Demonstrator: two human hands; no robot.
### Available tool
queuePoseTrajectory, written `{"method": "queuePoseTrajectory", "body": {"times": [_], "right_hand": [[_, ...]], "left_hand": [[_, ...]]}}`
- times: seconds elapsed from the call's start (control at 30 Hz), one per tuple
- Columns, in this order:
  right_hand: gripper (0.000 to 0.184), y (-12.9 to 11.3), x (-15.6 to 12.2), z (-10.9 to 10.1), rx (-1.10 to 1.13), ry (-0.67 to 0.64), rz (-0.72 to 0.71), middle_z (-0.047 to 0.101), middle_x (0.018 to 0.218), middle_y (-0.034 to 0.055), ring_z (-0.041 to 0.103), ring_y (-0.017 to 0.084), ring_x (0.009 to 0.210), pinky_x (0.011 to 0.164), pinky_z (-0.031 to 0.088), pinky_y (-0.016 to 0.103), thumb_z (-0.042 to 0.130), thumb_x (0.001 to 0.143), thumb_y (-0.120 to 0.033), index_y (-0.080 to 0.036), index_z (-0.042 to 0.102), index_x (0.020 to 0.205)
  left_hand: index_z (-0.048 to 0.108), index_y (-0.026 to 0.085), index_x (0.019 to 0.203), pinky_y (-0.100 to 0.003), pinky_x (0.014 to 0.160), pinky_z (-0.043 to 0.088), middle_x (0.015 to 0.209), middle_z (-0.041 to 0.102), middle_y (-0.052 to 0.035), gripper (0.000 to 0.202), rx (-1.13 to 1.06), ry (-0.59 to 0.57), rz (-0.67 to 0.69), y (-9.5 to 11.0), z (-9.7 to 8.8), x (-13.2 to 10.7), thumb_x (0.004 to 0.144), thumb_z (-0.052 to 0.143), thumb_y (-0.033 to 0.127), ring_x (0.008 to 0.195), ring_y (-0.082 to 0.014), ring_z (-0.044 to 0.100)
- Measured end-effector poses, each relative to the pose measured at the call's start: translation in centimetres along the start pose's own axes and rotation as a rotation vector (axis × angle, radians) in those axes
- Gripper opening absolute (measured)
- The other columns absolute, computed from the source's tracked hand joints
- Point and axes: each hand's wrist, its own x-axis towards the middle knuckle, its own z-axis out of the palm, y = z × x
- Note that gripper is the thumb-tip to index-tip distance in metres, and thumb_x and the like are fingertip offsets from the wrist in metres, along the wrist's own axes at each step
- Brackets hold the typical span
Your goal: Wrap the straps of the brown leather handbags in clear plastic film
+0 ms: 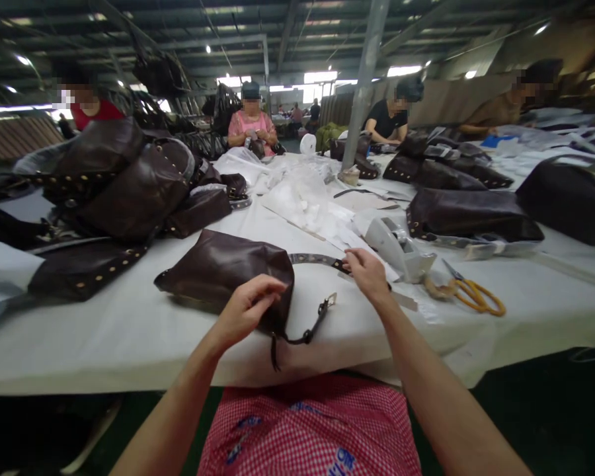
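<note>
At one bag (218,264) are two hands, left (252,304) half-spread, right (367,272) apparently pinching one studded strap (312,258).

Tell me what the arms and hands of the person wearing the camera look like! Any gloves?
No gloves: the left hand and right hand are bare. No sleeves show on the left arm or right arm. Between the arms, a red-and-white checked garment has blue lettering.
</note>
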Motion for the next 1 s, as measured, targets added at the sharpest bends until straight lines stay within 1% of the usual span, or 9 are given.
{"method": "queuePoseTrajectory", "body": {"times": [0.1, 0.2, 0.3, 0.47, 0.6, 0.77, 0.83, 0.93, 1.0], "right_hand": [[0.033, -0.5, -3.1, -2.3, 0.039, -0.066, -0.136, 0.070, 0.087, 0.0081, 0.065, 0.017, 0.070, 0.055, 0.049, 0.025, 0.053, 0.086, -0.045, -0.016, 0.065, 0.096], [0.043, -1.3, -8.1, -2.2, 0.056, -0.378, -0.150, 0.071, 0.095, 0.0106, 0.063, 0.014, 0.055, 0.040, 0.042, 0.022, 0.055, 0.085, -0.049, -0.015, 0.062, 0.110], [0.062, -2.3, -11.6, 1.3, -0.096, -0.554, -0.224, 0.064, 0.123, 0.0146, 0.065, 0.014, 0.063, 0.060, 0.054, 0.028, 0.063, 0.083, -0.039, -0.018, 0.046, 0.138], [0.073, -3.4, -8.4, 8.4, -0.351, -0.517, -0.453, 0.058, 0.132, 0.0184, 0.062, 0.029, 0.110, 0.095, 0.048, 0.041, 0.067, 0.081, -0.032, -0.011, 0.038, 0.144], [0.070, -3.1, -4.7, 10.6, -0.403, -0.451, -0.537, 0.051, 0.142, 0.0134, 0.053, 0.028, 0.124, 0.104, 0.043, 0.042, 0.069, 0.079, -0.025, -0.018, 0.041, 0.143], [0.063, -1.9, -4.8, 9.6, -0.356, -0.540, -0.495, 0.063, 0.129, 0.0115, 0.063, 0.025, 0.110, 0.097, 0.047, 0.036, 0.058, 0.085, -0.023, -0.017, 0.040, 0.145], [0.060, -1.7, -5.7, 8.7, -0.319, -0.604, -0.440, 0.068, 0.120, 0.0081, 0.066, 0.022, 0.104, 0.092, 0.049, 0.032, 0.050, 0.087, -0.019, -0.020, 0.038, 0.146], [0.061, -1.7, -6.9, 7.2, -0.223, -0.694, -0.376, 0.070, 0.116, 0.0048, 0.066, 0.020, 0.102, 0.090, 0.048, 0.028, 0.049, 0.086, -0.017, -0.023, 0.039, 0.146], [0.052, -1.8, -6.8, 6.1, -0.165, -0.764, -0.365, 0.072, 0.112, 0.0023, 0.066, 0.019, 0.102, 0.090, 0.048, 0.025, 0.052, 0.085, -0.019, -0.025, 0.052, 0.137]], "left_hand": [[0.068, 0.016, 0.083, -0.025, 0.068, 0.046, 0.078, 0.066, -0.0036, 0.018, 0.130, 0.035, -0.259, -2.4, -1.4, -3.4, 0.084, 0.051, 0.024, 0.073, -0.0160, 0.059], [0.066, 0.016, 0.081, -0.023, 0.061, 0.044, 0.073, 0.064, -0.0024, 0.016, 0.083, 0.049, -0.381, -4.7, -0.1, -5.6, 0.079, 0.057, 0.028, 0.068, -0.0160, 0.058], [0.062, 0.016, 0.076, -0.020, 0.047, 0.035, 0.062, 0.057, 0.0011, 0.022, -0.101, 0.141, -0.452, -6.1, 2.5, -5.6, 0.074, 0.064, 0.038, 0.056, -0.0125, 0.051], [0.057, 0.016, 0.085, -0.016, 0.038, 0.020, 0.061, 0.055, 0.0040, 0.043, -0.545, 0.228, -0.509, -7.1, 6.0, -2.8, 0.066, 0.073, 0.051, 0.044, -0.0056, 0.039], [0.058, 0.014, 0.078, -0.013, 0.036, 0.018, 0.058, 0.050, 0.0064, 0.045, -0.679, 0.307, -0.540, -7.7, 6.1, 0.0, 0.058, 0.083, 0.045, 0.042, -0.0036, 0.038], [0.061, 0.011, 0.082, -0.015, 0.040, 0.033, 0.067, 0.060, 0.0001, 0.024, -0.877, 0.317, -0.716, -8.1, 4.6, 2.5, 0.071, 0.077, 0.025, 0.050, -0.0070, 0.054], [0.063, 0.010, 0.082, -0.014, 0.038, 0.029, 0.067, 0.063, -0.0020, 0.020, -0.874, 0.280, -0.765, -8.4, 4.5, 3.0, 0.074, 0.075, 0.024, 0.049, -0.0074, 0.055], [0.061, 0.011, 0.070, -0.013, 0.034, 0.019, 0.051, 0.055, 0.0017, 0.025, -0.839, 0.225, -0.783, -9.2, 4.7, 3.2, 0.068, 0.080, 0.028, 0.038, -0.0053, 0.045], [0.059, 0.013, 0.063, -0.013, 0.033, 0.015, 0.040, 0.043, 0.0058, 0.033, -0.839, 0.123, -0.785, -10.1, 4.5, 3.0, 0.065, 0.081, 0.038, 0.032, -0.0032, 0.033]]}}
